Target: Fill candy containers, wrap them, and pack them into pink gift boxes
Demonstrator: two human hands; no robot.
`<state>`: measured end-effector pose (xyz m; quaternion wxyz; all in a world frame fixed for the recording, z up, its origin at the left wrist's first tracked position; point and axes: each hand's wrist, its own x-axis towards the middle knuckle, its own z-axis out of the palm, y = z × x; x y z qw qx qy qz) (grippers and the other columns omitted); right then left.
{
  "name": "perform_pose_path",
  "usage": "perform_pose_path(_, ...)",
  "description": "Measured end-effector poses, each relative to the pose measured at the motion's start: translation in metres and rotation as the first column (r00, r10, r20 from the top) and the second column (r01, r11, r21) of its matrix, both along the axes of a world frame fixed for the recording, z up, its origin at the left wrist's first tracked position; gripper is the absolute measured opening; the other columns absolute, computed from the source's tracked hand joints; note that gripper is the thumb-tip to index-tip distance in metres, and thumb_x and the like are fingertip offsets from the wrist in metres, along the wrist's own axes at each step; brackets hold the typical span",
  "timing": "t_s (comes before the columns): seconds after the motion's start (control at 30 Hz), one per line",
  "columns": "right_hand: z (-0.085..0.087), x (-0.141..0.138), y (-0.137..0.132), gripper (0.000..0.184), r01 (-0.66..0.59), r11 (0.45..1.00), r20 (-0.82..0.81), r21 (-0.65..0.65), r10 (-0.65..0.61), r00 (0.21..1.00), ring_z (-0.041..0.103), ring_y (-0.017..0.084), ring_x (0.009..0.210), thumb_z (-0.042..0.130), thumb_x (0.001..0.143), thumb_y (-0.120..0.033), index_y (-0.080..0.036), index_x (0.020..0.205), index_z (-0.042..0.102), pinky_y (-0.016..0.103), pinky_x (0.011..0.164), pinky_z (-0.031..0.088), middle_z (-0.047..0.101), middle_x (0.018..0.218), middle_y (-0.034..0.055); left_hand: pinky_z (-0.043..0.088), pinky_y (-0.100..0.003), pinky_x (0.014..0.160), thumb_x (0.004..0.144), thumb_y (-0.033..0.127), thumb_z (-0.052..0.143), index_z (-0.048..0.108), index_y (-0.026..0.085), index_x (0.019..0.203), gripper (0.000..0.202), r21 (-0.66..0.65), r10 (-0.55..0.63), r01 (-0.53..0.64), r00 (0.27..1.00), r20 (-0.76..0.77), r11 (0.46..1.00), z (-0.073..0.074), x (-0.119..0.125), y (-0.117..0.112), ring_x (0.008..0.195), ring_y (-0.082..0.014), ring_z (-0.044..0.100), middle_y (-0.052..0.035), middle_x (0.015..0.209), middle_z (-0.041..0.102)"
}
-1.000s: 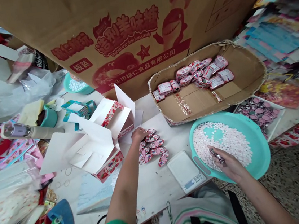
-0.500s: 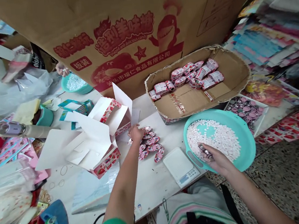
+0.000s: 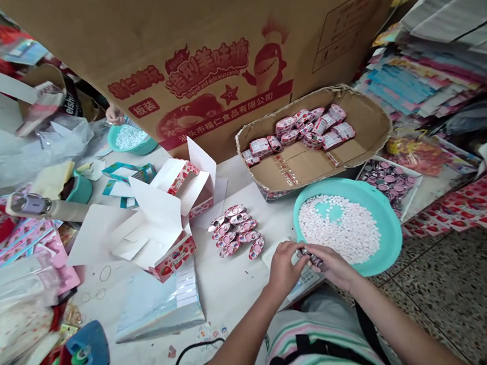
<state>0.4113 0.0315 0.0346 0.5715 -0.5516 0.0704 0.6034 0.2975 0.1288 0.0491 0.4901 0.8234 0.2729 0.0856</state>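
Head view: a tall brown carton [image 3: 201, 25] walls off the far side of the table [image 3: 231, 302], blocking any reach straight ahead. Before it lies a shallow cardboard tray [image 3: 305, 162]. A teal bowl [image 3: 392, 229] of white pellets [image 3: 359, 236] seems to jut past the table edge, so a bump from the right forearm could tip it. Open boxes [image 3: 182, 257] crowd the left. Small red-printed packs [image 3: 237, 229] stand bunched, apart from both hands. The scale [image 3: 307, 279] is partly hidden beneath the hands; a leaning wrist could shift it. The right hand [image 3: 334, 267] grasps small shiny pieces [image 3: 314, 259] in curled fingers, beside the bowl; the left hand's [image 3: 286, 267] fingertips meet them, though I cannot tell whether they grip one. A loose hold could drop pieces among the pellets.
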Motion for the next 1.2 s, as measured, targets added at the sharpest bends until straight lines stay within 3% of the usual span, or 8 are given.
perform_pose_path(0.3,0.005,0.005,0.000,0.038,-0.228,0.969,0.114,0.097,0.217,0.970,0.048,0.009,0.058,0.072,0.067,-0.043,-0.016,0.094,0.068,0.021,0.049,0.030,0.061,0.071,0.0019,0.045,-0.032,0.079,0.080,0.024,0.061,0.065,0.020,0.099,0.020,0.039,0.009,-0.006,0.997,-0.074,0.999,-0.007,-0.001,-0.002,0.087,-0.0195,0.058,-0.0054,0.092,0.067)
perform_pose_path(0.47,0.000,0.002,0.002,0.038,-0.137,0.987,0.146,0.087,0.124,0.982,0.047,0.010,0.054,0.069,0.067,-0.046,-0.017,0.091,0.068,0.022,0.045,0.028,0.060,0.066,0.0011,0.045,-0.032,0.079,0.078,0.023,0.063,0.065,0.022,0.103,0.024,0.027,0.023,-0.021,0.998,-0.060,0.999,-0.010,0.003,-0.001,0.084,-0.0191,0.059,-0.0044,0.088,0.068)
perform_pose_path(0.67,-0.003,0.003,0.004,0.032,-0.026,0.990,0.049,0.141,0.019,0.999,0.044,0.008,0.051,0.063,0.076,-0.045,-0.015,0.083,0.068,0.019,0.041,0.027,0.058,0.062,0.0019,0.047,-0.028,0.069,0.073,0.025,0.067,0.068,0.022,0.095,0.022,-0.197,0.174,-0.178,0.984,-0.039,0.964,-0.012,0.012,-0.003,0.075,-0.0160,0.060,-0.0038,0.086,0.069)
perform_pose_path(0.77,-0.009,0.008,0.005,0.028,0.065,0.995,-0.053,0.073,-0.062,0.997,0.044,0.007,0.048,0.066,0.073,-0.040,-0.014,0.082,0.068,0.017,0.038,0.027,0.059,0.062,0.0018,0.048,-0.027,0.070,0.071,0.030,0.068,0.066,0.019,0.089,0.021,-0.321,0.307,-0.294,0.952,-0.009,0.900,-0.019,0.013,-0.003,0.076,-0.0156,0.061,-0.0047,0.085,0.069)
perform_pose_path(0.93,-0.019,0.024,0.002,0.020,0.193,0.980,-0.133,-0.045,-0.197,0.971,0.045,0.005,0.048,0.067,0.073,-0.028,-0.014,0.086,0.067,0.014,0.037,0.033,0.067,0.077,0.0061,0.049,-0.024,0.064,0.066,0.031,0.070,0.056,0.017,0.091,0.032,-0.480,0.666,-0.611,0.742,-0.072,0.630,-0.044,-0.011,0.032,0.068,-0.0134,0.063,-0.0029,0.076,0.066)
perform_pose_path(1.03,-0.024,0.035,-0.003,0.018,0.243,0.966,-0.121,-0.090,-0.252,0.960,0.051,0.007,0.053,0.067,0.072,-0.025,-0.014,0.087,0.067,0.013,0.043,0.041,0.067,0.075,0.0058,0.050,-0.025,0.063,0.068,0.032,0.067,0.055,0.017,0.098,0.035,-0.311,0.763,-0.750,0.637,-0.106,0.583,-0.056,-0.037,0.075,0.066,-0.0143,0.064,-0.0027,0.077,0.067)
perform_pose_path(1.1,-0.027,0.041,-0.007,0.018,0.259,0.959,-0.105,-0.115,-0.271,0.957,0.054,0.007,0.056,0.068,0.072,-0.024,-0.014,0.088,0.068,0.013,0.046,0.045,0.067,0.074,0.0055,0.050,-0.026,0.067,0.071,0.031,0.063,0.058,0.018,0.094,0.027,-0.084,0.769,-0.779,0.627,-0.121,0.622,-0.061,-0.051,0.104,0.070,-0.0156,0.065,-0.0035,0.079,0.068)
perform_pose_path(1.2,-0.030,0.047,-0.010,0.018,0.273,0.951,-0.078,-0.142,-0.286,0.955,0.054,0.008,0.055,0.067,0.073,-0.022,-0.013,0.088,0.068,0.014,0.046,0.046,0.067,0.074,0.0058,0.050,-0.028,0.072,0.078,0.027,0.055,0.062,0.019,0.090,0.016,0.268,0.678,-0.628,0.713,-0.178,0.731,-0.069,-0.057,0.137,0.074,-0.0167,0.065,-0.0046,0.083,0.069)
